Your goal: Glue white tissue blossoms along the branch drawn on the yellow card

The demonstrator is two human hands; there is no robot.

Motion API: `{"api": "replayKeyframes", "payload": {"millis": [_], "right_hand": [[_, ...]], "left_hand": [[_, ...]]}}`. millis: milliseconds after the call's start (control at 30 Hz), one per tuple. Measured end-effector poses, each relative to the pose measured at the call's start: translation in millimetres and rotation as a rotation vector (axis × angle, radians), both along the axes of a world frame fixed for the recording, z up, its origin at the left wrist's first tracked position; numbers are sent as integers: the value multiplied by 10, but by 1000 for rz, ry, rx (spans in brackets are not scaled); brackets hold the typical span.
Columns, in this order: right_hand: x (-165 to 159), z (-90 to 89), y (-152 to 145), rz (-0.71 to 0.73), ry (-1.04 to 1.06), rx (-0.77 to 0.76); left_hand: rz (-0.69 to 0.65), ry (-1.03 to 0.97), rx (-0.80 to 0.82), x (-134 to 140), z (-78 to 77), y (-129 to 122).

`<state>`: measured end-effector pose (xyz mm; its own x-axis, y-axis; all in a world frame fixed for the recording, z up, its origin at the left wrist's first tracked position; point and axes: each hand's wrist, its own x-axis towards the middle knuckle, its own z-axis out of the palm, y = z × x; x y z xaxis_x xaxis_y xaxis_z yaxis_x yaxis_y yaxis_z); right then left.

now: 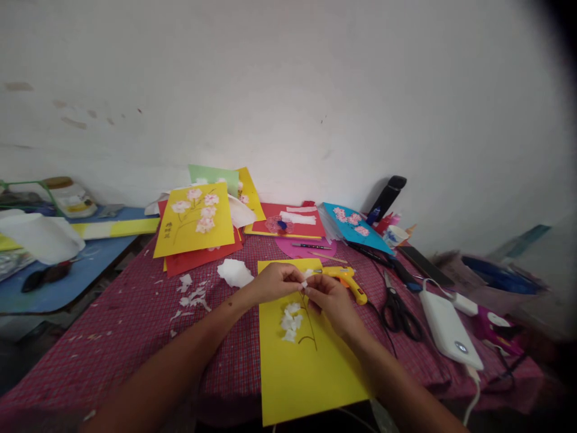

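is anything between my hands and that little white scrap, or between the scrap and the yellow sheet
Nothing visible: the left hand and right hand both have fingers on the scrap, and apart from them nothing shows between it and the sheet. The glue gun lies just beyond the right hand, off to the side.

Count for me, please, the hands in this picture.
2: the left hand and the right hand, meeting over the yellow sheet at a small white scrap. None seems hidden.
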<state>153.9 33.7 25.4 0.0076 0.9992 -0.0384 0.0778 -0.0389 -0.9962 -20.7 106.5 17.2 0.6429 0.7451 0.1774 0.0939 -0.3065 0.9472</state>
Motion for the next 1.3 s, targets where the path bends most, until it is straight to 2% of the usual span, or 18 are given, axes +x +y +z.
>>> {"api": "replayKeyframes", "payload": {"millis": [167, 433, 567, 633, 733, 800, 867, 900, 967, 1067, 1300], "right_hand": [[56, 91, 13, 107, -79, -2], [95, -4, 61, 73, -204, -24], [117, 53, 111, 92, -244, -25], [155, 141, 196, 85, -300, -14], [229, 313, 396, 96, -525, 83], [258, 415, 546, 132, -811, 164], [253, 479, 682, 201, -1139, 200], [238, 496, 739, 228, -1210, 202], [185, 503, 831, 289, -1298, 192], [80, 488, 916, 384, -1383, 167], [-130, 505, 995, 557, -1556, 124]], "left_hand": [[-50, 3, -12, -7, 5, -12], [-113, -53, -50, 8, -51, -3], [-101, -39, -24, 6, -35, 10], [-39, -31, 25, -2, -17, 29], [140, 33, 166, -31, 13, 71], [233, 157, 300, -61, 26, 95], [250, 317, 453, -93, 28, 105], [233, 389, 522, -107, 25, 104], [168, 489, 618, -124, 15, 93], [96, 554, 661, -131, 1, 72], [91, 577, 653, -139, 8, 71]]}}
